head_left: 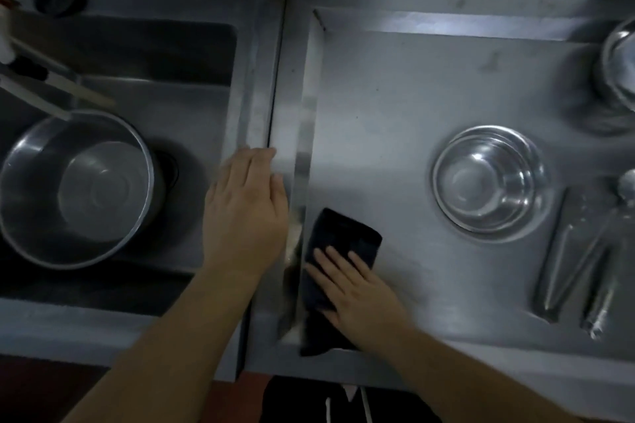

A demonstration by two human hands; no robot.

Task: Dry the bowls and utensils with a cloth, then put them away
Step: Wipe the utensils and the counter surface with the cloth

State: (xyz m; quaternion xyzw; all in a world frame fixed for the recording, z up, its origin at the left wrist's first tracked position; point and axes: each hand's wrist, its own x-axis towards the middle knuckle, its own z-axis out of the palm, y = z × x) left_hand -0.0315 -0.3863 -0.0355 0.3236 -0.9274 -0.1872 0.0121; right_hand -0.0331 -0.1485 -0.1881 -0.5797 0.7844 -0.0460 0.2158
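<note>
Nothing looks dried or put away yet, going by how things lie. The dark cloth sits flat on the steel surface, tucked against its raised left rim, and the right hand rests on it with fingers straight and relaxed, pressing rather than gripping. The left hand lies flat on the ledge between sink and surface, fingers loose, holding nothing.

The small bowl stands upright well to the right of the cloth, with the utensils just beside it near the front right edge; what kind they are is too blurry to tell. Another bowl sits at the far right, partly out of view. A big bowl is down in the sink, so that's probably left to do too.

Plenty of bare steel lies between cloth and small bowl for reaching across. The raised rim on the left and the front edge by the utensils are the spots to watch.
</note>
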